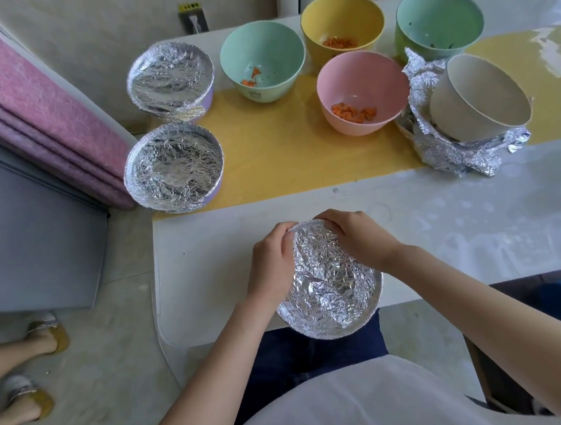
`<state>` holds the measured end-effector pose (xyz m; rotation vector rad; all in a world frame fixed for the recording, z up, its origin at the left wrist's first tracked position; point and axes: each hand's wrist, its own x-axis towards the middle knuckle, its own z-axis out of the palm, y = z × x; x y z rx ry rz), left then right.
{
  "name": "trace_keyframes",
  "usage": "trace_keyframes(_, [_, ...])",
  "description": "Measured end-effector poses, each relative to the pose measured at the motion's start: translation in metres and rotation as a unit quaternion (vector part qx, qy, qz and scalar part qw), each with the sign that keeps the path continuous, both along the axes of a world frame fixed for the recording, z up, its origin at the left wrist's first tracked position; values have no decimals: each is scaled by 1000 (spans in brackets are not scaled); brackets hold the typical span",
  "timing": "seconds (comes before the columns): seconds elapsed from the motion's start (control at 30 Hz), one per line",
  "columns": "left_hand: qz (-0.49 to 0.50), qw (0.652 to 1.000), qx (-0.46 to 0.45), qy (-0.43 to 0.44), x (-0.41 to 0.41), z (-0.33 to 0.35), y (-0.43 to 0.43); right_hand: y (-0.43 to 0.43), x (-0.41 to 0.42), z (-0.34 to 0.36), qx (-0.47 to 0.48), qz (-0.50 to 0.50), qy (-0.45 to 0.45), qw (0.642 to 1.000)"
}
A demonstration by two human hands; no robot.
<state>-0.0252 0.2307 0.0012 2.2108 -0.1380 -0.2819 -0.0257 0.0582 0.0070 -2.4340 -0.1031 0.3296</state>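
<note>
A bowl covered in crumpled aluminium foil [331,288] sits tilted toward me at the near edge of the white table [208,250]. My left hand [271,262] grips its left far rim, fingers curled over the foil. My right hand [354,237] grips the far right rim, fingers curled onto the foil. What the bowl holds is hidden by the foil.
Two foil-covered bowls [174,166] [170,77] stand at the table's left on a yellow mat [285,159]. Behind are a mint bowl [262,61], yellow bowl [342,25], pink bowl [362,92] with carrot pieces, a green bowl [438,22], and a beige bowl [480,98] on loose foil. Another person's feet [27,362] are at the left.
</note>
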Motion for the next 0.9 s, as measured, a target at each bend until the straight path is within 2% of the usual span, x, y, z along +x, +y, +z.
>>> trace_keyframes(0.23, [-5,999,24,-41,1,-2,-1,3,2,-3,-24,-19,-12,999])
trace_keyframes(0.43, [-16,998,16,-53,0,-3,-2,7,11,7,-43,61,15,997])
trace_keyframes(0.67, [-14,997,18,-68,-1,-6,-2,14,10,6,-78,78,-36,993])
trace_keyframes(0.77, [-13,997,27,-67,-6,-4,-5,8,9,8,-26,59,6,998])
trace_keyframes(0.9, [18,997,22,-67,-15,-8,-4,-2,2,6,17,-16,31,999])
